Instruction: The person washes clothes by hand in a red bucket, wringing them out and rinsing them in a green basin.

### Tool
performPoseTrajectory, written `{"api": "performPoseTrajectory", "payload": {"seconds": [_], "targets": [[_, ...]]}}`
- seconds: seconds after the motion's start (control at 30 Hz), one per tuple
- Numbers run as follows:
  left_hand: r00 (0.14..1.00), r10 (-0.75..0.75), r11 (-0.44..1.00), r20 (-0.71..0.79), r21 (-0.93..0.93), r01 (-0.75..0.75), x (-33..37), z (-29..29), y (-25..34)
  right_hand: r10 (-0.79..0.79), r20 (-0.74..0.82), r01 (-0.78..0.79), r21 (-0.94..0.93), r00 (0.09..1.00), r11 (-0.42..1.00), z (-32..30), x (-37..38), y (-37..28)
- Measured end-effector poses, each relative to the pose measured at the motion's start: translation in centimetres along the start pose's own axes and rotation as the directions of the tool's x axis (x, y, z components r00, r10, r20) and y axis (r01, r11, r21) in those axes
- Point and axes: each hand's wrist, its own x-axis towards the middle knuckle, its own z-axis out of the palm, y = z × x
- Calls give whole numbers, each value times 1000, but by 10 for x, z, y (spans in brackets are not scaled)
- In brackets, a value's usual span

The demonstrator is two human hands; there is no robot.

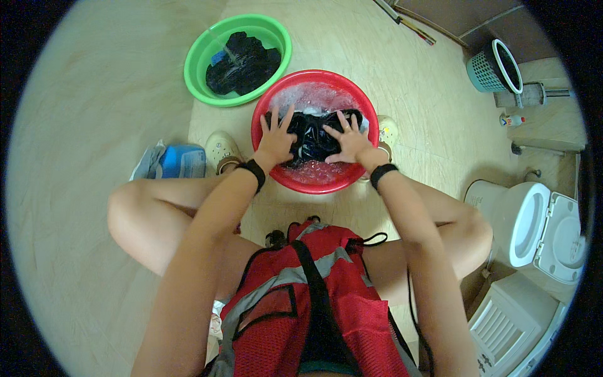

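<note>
A red basin (320,188) of sudsy water stands on the floor between my feet. Wet black cloth (311,138) lies in it, bunched and shiny, its exact kind hidden by folds and foam. My left hand (275,139) presses on the cloth's left side with fingers spread. On the right side my right hand (349,139) rests on it the same way, fingers apart. White foam (311,94) covers the water at the far side. Beyond and to the left, a green basin (195,81) holds water and more black cloth (245,66).
A blue-and-white plastic package (182,161) lies by my left shoe (221,149). At right are a white toilet (531,220), a teal basket (487,70) and a small bottle (512,119). A white slatted stool (505,320) stands at lower right. A long-handled tool (414,30) lies at the far wall.
</note>
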Motion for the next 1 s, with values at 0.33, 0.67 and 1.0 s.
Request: {"api": "performPoseTrajectory", "payload": {"seconds": [0.33,0.67,1.0], "targets": [[914,-111,984,389,-86,156,37,109,-4,156,143,-154,-23,977,988,65,34,-9],[904,-166,977,394,-60,206,82,196,-18,-16,132,10,44,991,999,68,111,14],[890,-195,657,412,-619,430,63,68,-74,-72,-34,80,408,997,909,16,72,55]]}}
